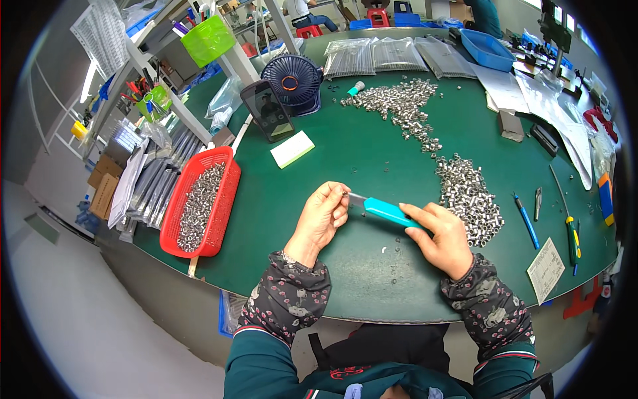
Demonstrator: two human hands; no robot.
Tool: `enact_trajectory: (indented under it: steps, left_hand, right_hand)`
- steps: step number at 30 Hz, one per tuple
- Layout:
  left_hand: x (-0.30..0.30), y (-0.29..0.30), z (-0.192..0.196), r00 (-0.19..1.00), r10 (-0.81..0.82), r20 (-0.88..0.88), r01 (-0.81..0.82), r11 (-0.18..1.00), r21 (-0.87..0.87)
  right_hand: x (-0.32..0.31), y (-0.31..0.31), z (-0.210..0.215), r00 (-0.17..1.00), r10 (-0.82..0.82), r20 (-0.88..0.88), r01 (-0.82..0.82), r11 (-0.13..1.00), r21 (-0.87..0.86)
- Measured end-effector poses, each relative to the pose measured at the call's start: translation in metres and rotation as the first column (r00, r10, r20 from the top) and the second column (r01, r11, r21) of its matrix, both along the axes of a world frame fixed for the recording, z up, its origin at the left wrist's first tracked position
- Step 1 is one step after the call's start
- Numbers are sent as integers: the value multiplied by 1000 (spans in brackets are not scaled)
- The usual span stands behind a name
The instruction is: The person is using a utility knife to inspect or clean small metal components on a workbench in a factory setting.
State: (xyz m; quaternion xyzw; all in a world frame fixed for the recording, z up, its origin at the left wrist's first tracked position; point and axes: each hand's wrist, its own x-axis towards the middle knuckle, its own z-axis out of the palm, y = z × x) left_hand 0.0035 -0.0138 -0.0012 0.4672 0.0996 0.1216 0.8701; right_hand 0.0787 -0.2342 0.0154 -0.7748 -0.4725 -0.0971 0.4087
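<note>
My right hand (438,236) is closed round a turquoise utility knife (387,211), its blade pointing left. The blade tip meets the fingertips of my left hand (322,216), which pinch a small part, mostly hidden by the fingers; it looks like one of the metal rings. Right of my right hand lies a heap of small silver metal rings (468,199). A second pile of rings (399,106) spreads farther back. Dark scraps (393,271) are scattered on the green table (359,286) below the knife.
A red basket (229,206) of metal parts stands at the left edge. Behind it are a phone (267,112), a white-green box (292,149) and a black fan (291,78). To the right lie a blue pen (526,221), a screwdriver (572,239) and a paper slip (546,269).
</note>
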Motion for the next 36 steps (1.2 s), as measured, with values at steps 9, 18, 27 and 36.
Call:
enact_trajectory:
  steps: [9,18,27,36]
  left_hand:
    - [1,-5,0,999,32,-26,-27,984,178]
    - [1,-4,-2,990,61,-126,-30,972,234]
    - [-1,0,2,986,-2,-168,35,981,193]
    - [-1,1,2,984,-36,-177,66,984,166]
  right_hand:
    - [-2,-1,1,996,-13,-90,6,997,-83]
    - [-5,1,3,968,-64,244,86,993,-83]
    - [-5,2,5,933,-80,352,118,989,-88]
    - [-5,1,6,925,-62,375,100,991,-83]
